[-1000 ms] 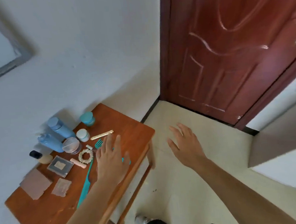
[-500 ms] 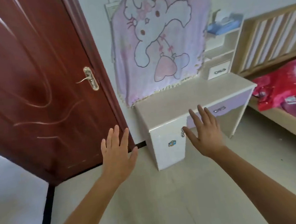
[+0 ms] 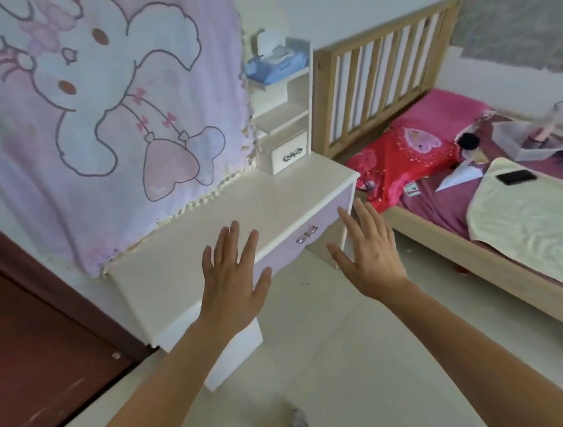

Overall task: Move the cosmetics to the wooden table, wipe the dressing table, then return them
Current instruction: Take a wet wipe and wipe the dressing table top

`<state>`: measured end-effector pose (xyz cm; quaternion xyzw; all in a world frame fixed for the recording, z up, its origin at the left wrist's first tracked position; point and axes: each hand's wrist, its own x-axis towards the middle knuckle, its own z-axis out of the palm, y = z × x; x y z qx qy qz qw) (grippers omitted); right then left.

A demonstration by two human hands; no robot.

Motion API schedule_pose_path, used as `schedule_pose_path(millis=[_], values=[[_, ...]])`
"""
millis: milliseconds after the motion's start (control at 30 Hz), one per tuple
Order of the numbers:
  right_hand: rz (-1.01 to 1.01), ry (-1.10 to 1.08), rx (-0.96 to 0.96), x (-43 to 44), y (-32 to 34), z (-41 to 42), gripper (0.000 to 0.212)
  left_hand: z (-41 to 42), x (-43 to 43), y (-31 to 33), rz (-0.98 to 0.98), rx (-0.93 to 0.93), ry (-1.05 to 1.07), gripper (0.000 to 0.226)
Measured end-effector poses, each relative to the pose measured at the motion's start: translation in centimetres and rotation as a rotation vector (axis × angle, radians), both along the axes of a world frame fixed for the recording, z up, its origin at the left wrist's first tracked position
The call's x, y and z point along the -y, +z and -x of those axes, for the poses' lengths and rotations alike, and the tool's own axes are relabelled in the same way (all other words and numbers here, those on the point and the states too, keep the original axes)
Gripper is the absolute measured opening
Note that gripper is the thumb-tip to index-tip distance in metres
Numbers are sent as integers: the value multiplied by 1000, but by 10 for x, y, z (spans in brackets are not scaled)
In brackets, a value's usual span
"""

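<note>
Left hand over the near edge of the table, right hand close by its drawer front; fingers of both straight, spread, holding nothing. No cosmetics anywhere in view. Farther back, blanket fringe lying along the table's rear edge, pack of wipes on the top shelf. Risk when wiping: snagging that fringe and dragging the blanket down.

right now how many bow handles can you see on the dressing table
2: one on the small drawer at the back, one on the lilac front drawer. The left arm may hide another.
</note>
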<state>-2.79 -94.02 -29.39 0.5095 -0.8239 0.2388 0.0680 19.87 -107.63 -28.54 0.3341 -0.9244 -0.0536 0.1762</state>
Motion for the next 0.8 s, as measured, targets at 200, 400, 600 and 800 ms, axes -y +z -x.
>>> schedule_pose_path(millis=[200,400,600,800], values=[[-68,-33,-59,91,29,99,66,97,107,18,-8,-44,-25,64],[5,-99,-23,148,36,176,61,178,187,36,13,-16,-45,65],[-5,-84,18,217,18,263,59,254,246,27,38,63,-29,69],[-32,94,20,314,16,354,59,342,317,21,4,112,88,71]])
